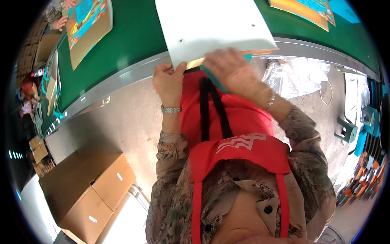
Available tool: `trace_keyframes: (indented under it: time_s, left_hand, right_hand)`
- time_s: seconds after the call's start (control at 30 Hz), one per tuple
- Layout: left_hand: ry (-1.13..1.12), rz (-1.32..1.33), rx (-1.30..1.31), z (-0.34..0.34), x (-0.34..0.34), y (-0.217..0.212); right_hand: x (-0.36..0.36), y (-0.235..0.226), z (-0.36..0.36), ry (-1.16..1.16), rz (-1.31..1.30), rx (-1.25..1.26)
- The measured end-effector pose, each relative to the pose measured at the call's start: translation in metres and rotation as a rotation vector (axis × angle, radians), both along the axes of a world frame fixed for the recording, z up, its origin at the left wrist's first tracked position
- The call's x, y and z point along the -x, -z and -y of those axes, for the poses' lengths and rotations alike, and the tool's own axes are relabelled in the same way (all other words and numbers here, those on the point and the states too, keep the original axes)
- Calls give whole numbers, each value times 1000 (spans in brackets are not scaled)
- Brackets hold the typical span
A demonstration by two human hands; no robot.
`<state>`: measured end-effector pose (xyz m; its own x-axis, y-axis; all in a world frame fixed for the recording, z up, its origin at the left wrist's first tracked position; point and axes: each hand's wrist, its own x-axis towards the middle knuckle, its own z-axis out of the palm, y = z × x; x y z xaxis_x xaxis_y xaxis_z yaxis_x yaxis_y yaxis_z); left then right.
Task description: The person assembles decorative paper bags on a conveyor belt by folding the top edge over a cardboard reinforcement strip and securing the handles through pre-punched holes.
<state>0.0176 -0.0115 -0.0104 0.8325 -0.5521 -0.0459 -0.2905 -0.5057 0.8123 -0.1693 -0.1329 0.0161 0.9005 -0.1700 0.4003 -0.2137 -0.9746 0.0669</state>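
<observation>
A large white paper bag (pixel 215 28) with two small metal eyelets lies flat across the near edge of the green table, its teal and brown edge showing beneath. My left hand (pixel 168 79) pinches its near left corner between thumb and fingers. Beside that thumb runs a narrow pale yellow strip (pixel 195 63) along the near edge. My right hand (pixel 231 67) rests stretched out over the same edge, its fingers slightly blurred. Teal material (pixel 217 77) hangs below the right palm, partly hidden by it.
Printed brown paper pieces lie on the green table (pixel 134 36), one at left (pixel 87 32) near another person's hands (pixel 61 22), one at right (pixel 304 12). Bags with teal ribbons (pixel 53 81) stand at the table's left end. A large cardboard box (pixel 93 191), clear plastic (pixel 294 77) and a stool (pixel 346 129) are below.
</observation>
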Motion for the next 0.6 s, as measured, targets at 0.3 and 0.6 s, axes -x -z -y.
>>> trace_keyframes:
  time_s: [0.3, 0.6]
  left_hand:
    - [18, -26, -50, 4, -3, -4]
    - [498, 1121, -103, 6, 20, -6]
  right_hand:
    - [61, 32, 49, 263, -170, -148]
    - [72, 33, 60, 311, -225, -245]
